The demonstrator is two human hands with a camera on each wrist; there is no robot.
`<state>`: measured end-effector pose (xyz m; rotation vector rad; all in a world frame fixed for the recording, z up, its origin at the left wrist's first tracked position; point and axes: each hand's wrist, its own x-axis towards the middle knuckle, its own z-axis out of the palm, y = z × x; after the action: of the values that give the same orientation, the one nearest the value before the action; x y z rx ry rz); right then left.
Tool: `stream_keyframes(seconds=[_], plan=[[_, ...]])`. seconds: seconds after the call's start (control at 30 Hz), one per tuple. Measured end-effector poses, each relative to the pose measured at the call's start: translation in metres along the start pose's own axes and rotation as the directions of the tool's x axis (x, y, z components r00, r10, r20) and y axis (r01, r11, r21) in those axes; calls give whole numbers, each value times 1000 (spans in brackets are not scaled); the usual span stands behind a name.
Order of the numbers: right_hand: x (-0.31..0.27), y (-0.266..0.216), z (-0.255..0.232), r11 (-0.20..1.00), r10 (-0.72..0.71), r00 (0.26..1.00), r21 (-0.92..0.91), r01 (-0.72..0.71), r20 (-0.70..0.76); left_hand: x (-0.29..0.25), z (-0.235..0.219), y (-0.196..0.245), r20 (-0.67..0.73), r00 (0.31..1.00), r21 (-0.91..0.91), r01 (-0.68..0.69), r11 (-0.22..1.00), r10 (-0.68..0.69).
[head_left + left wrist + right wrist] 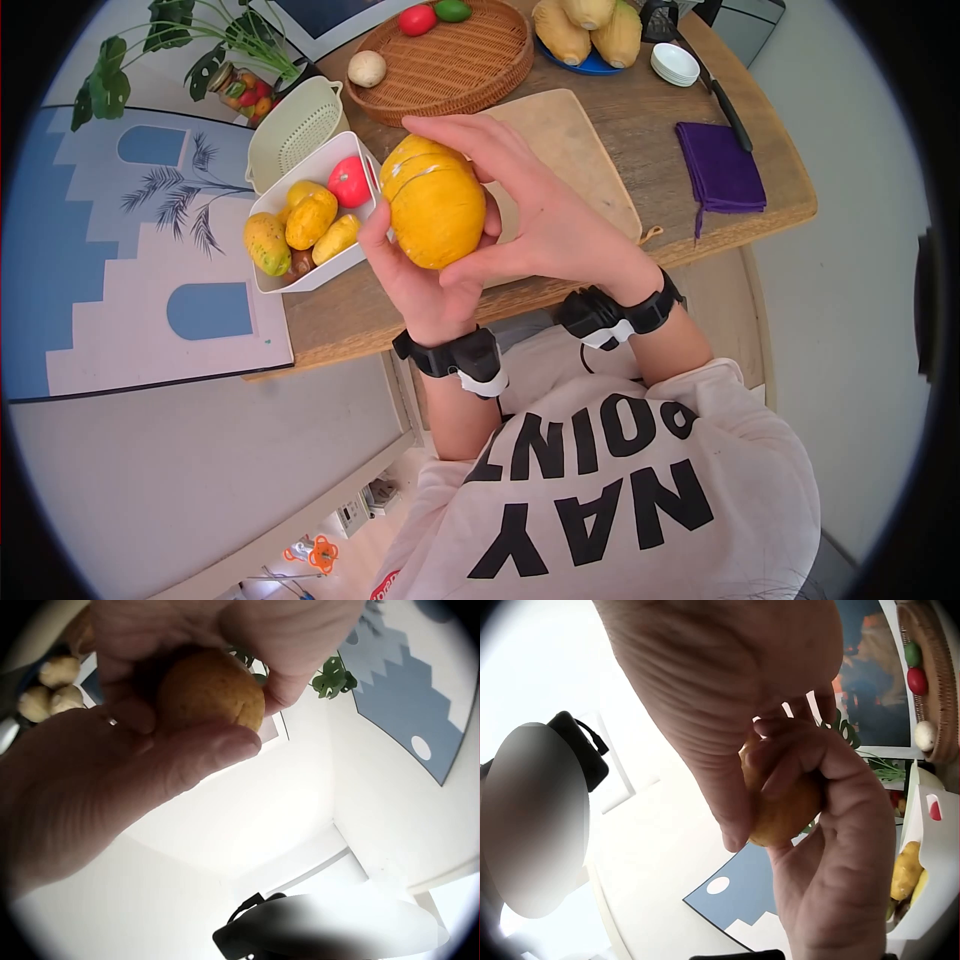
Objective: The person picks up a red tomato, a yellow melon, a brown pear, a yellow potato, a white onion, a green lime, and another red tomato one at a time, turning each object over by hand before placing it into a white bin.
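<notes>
Both hands hold a round yellow gourd-like fruit [437, 208] up in front of the chest, above the table's near edge. Creases and a few whitish marks cross its upper part. My left hand [428, 298] grips it from below and the left, thumb along its left side. From the right, my right hand [555, 215] grips it with the thumb at its lower end and the fingers reaching past its top. In the left wrist view, the fruit [210, 694] is partly covered by fingers. The right wrist view shows it [791, 810] between both hands.
A white bin [330, 268] of yellow fruits and a red one stands left, beside a pale green colander [290, 135]. Behind lie a wooden board [590, 150] and a wicker tray [450, 60]. A knife [730, 115] rests on a purple cloth [722, 175] at right.
</notes>
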<state>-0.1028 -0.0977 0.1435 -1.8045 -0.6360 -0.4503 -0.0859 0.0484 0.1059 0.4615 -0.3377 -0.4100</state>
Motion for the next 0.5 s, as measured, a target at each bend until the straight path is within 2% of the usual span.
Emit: stream_keyframes(seconds=[0.1,0.2,0.3,0.4,0.43,0.5], plan=[[0,2,-3,993,34,999,110,-36,18,3,10,-3,-191,981,-265,-23,964,-29],[0,3,-4,982,41,999,186,-44,20,3,1,-2,-45,997,-381,40,924,-62],[0,-1,-6,967,33,999,253,-40,32,-2,-6,0,106,990,-344,120,931,-88],[0,5,-7,936,4,999,351,-22,53,-9,-11,1,82,997,-5,-3,1000,4],[1,6,-7,916,5,998,401,-28,59,-9,-7,2,66,995,167,-82,982,72],[1,7,-5,903,6,999,429,-26,48,-9,5,7,67,975,494,-216,843,210]])
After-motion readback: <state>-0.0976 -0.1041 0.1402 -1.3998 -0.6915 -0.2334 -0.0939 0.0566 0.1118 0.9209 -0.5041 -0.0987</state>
